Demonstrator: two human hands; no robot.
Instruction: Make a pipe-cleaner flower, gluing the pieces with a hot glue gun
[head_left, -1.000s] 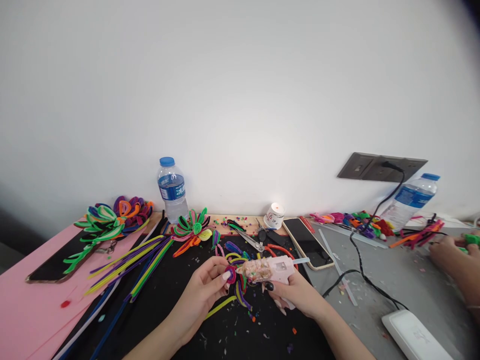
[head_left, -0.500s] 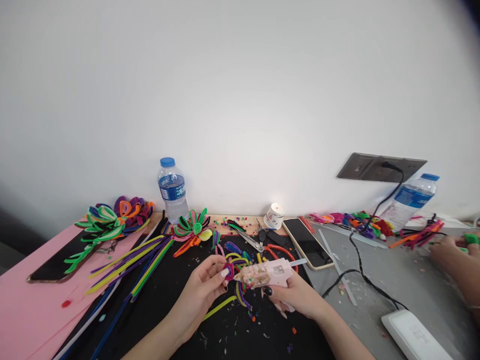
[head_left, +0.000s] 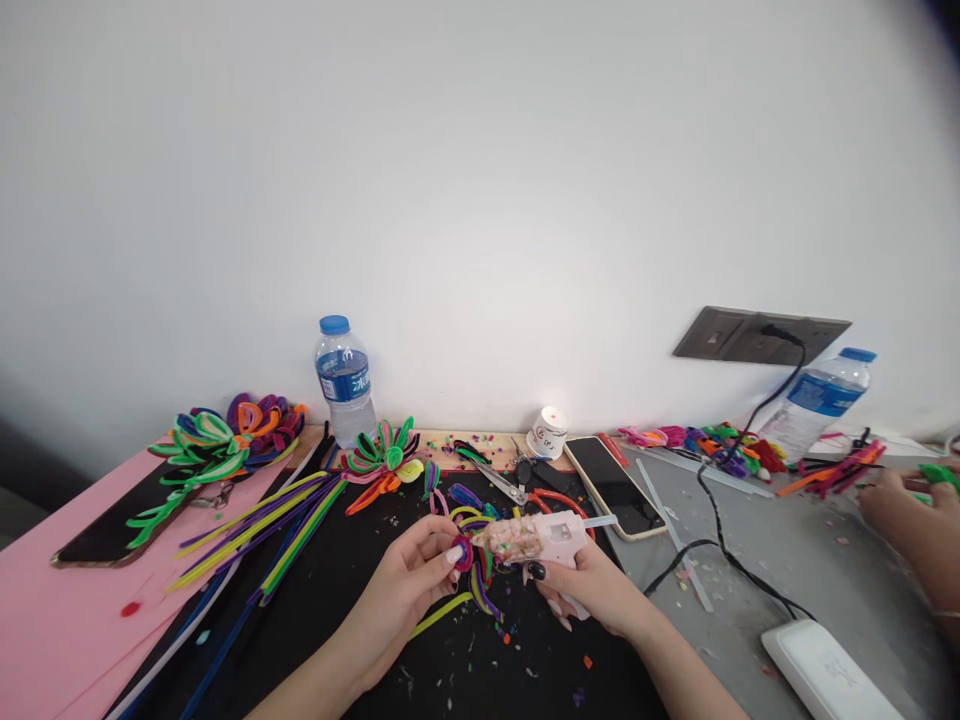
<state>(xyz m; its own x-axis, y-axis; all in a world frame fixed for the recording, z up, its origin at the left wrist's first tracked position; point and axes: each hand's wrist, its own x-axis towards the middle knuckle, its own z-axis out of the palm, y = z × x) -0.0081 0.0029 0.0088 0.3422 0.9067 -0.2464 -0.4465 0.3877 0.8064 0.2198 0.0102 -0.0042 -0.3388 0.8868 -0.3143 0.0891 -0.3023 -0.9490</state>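
Between thumb and fingers, my left hand [head_left: 424,568] pinches a small coiled piece of magenta and purple pipe cleaner [head_left: 463,553]. My right hand [head_left: 581,585] is wrapped round the handle of a pale pink glue gun [head_left: 536,540], whose nozzle points left at the coil. The nozzle is close to the coil; I cannot tell whether they touch. A glue stick [head_left: 601,521] juts from the back of the gun. Behind and below the hands lie bent pipe cleaner pieces [head_left: 486,592], partly covered by the gun, on a black mat [head_left: 525,670].
Behind are scissors [head_left: 510,487], a phone [head_left: 615,485], a small white tub [head_left: 548,435] and a water bottle [head_left: 345,385]. Pipe cleaner flowers [head_left: 206,445] and loose pipe cleaners [head_left: 300,520] lie left. At right, a co-worker's hand [head_left: 900,500] holds green pieces near a white power strip [head_left: 825,665].
The glue gun and the coil have shifted slightly to the right, and the gun's nozzle sits a little higher. The co-worker's hand has turned with its green piece.
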